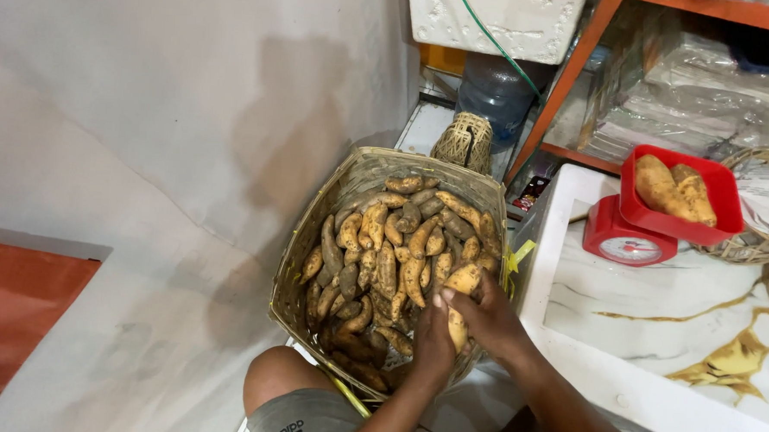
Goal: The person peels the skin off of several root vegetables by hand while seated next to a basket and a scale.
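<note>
Both hands are working over the near right rim of a woven basket (315, 230) full of sweet potatoes. The left hand (434, 337) is gripping a pale potato (457, 327) from below, and the right hand (488, 317) is closing around a second potato (464, 279) just above it. On the white table (656, 340) to the right, a red scale (630, 240) is holding two potatoes (675, 192) in its tray.
</note>
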